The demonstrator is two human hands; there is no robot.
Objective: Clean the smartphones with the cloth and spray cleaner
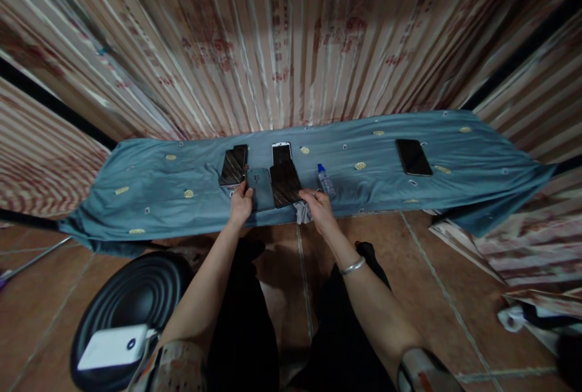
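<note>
My right hand (317, 205) pinches the lower right corner of a dark phone (285, 183), which is tilted over the lower part of a white-framed phone (282, 152). My left hand (241, 202) has its fingers closed at the lower edge of a dark phone (233, 166) on the left, which overlaps another dark device behind it. Between the hands lies a grey-blue phone or case (257, 180). A clear bottle with a blue cap (326, 181) rests just right of the dark phone, and a crumpled grey cloth (302, 212) sits under my right hand.
A blue-green cloth (150, 183) covers the narrow table. Another black phone (413, 157) lies on its right side. Striped curtains (291, 34) hang behind and at both sides. A white power bank (113, 346) rests on a round black stool (136, 295) at lower left.
</note>
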